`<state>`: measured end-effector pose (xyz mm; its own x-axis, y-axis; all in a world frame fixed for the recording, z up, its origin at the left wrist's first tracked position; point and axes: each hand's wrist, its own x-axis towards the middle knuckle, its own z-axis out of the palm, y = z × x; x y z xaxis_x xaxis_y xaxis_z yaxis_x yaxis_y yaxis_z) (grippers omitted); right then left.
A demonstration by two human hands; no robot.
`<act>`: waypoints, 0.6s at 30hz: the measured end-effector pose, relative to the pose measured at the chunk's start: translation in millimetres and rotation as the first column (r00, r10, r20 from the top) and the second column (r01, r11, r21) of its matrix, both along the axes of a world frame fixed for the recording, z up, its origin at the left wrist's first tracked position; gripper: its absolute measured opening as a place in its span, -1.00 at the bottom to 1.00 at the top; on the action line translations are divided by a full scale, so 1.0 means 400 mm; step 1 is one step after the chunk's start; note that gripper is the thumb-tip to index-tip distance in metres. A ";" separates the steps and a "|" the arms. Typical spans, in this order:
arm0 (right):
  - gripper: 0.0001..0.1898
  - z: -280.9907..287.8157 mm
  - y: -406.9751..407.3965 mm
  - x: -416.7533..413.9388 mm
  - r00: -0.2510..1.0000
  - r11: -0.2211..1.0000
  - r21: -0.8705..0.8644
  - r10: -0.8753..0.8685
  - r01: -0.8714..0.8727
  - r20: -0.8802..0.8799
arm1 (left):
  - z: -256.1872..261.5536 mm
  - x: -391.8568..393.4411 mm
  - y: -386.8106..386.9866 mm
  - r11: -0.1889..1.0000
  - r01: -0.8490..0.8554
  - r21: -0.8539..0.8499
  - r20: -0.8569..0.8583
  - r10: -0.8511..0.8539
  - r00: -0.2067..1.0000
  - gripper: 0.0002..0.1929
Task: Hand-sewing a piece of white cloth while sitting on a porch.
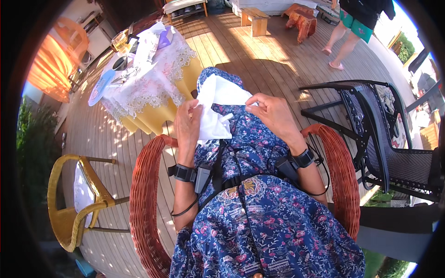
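A white cloth (227, 91) hangs between my two hands, over the lap of the blue floral dress (243, 128). My left hand (189, 116) pinches its left part between thumb and fingers, and a crumpled end of the cloth droops beside that hand onto the lap. My right hand (269, 110) pinches the right corner between thumb and forefinger. A narrow white strip (226, 117) sticks out from the drooping part. Black straps with devices are round both wrists.
Wicker armrests (149, 194) flank me. At the left front stands a lace-covered table (142, 87) with a dark bowl (120, 63) and a glass jug (120, 43). A yellow chair (69, 205) is at left, a black chair (393, 149) at right. A person (358, 29) stands beyond.
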<state>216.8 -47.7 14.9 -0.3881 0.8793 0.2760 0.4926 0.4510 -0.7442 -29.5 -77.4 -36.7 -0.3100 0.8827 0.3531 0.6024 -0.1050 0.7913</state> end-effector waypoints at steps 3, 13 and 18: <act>-0.73 0.010 0.017 -0.046 0.998 0.997 0.067 -0.045 0.041 0.049 | -0.011 -0.008 0.020 0.997 -0.068 0.034 0.014 0.067 0.998 -0.63; -0.70 -0.082 0.217 -0.198 0.996 0.993 0.109 0.036 -0.045 0.082 | -0.004 -0.035 0.046 0.918 0.268 -0.291 0.423 -0.128 0.897 -0.53; -0.78 0.034 0.113 -0.096 0.952 0.980 -0.086 -0.194 0.178 -0.237 | 0.003 0.015 -0.076 0.944 0.309 0.120 -0.123 -0.294 0.948 -0.71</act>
<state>178.5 -2.4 28.4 -0.1442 0.9480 0.2836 0.3636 0.3173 -0.8759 -23.5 -107.8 -35.5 0.0072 0.8706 0.4920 0.6024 -0.3965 0.6928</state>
